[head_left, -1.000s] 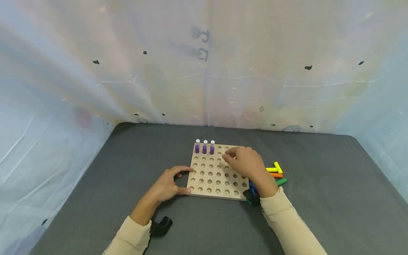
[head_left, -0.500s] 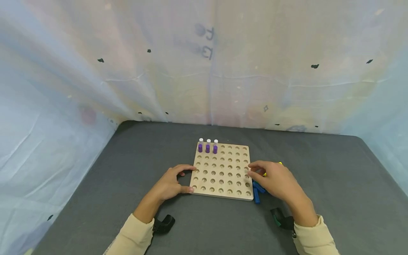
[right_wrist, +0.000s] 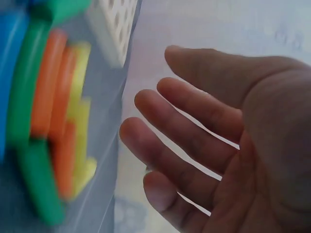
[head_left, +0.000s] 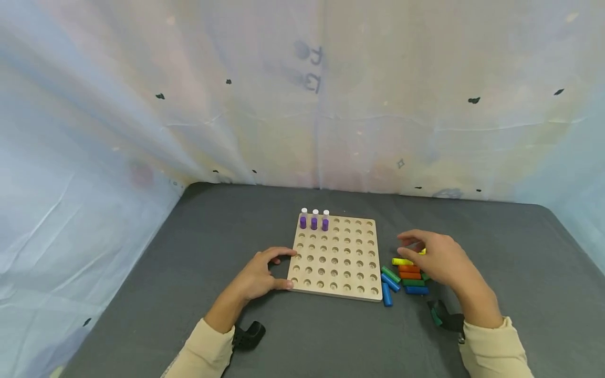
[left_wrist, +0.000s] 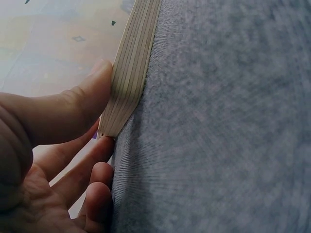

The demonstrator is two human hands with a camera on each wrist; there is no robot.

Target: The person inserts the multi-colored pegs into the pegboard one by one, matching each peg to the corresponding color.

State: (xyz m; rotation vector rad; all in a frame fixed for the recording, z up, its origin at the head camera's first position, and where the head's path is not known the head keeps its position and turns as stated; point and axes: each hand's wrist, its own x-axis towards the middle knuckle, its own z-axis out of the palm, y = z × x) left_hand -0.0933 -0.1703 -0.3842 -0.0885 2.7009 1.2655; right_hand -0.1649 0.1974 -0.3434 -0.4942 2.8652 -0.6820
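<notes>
A square wooden pegboard (head_left: 340, 257) with rows of holes lies flat on the grey table. Three white pegs (head_left: 315, 212) stand at the left of its back row, with three purple pegs (head_left: 314, 224) just in front of them. My left hand (head_left: 260, 273) rests on the board's left side, index fingertip at the edge and thumb near the front corner. In the left wrist view the thumb presses the layered edge. My right hand (head_left: 441, 257) hovers over the loose pegs with fingers spread and slightly bent. Nothing is between its fingers in the right wrist view.
Right of the board lie orange pegs (head_left: 409, 272), a yellow peg (head_left: 402, 261), green pegs (head_left: 391, 273) and blue pegs (head_left: 417, 290). My right hand covers part of the pile. A patterned sheet (head_left: 359, 105) hangs behind the table (head_left: 236, 220).
My right hand has moved from above the board to the right, over the loose pegs, which show more fully now. My left hand stays at the board's edge; the view has shifted slightly.
</notes>
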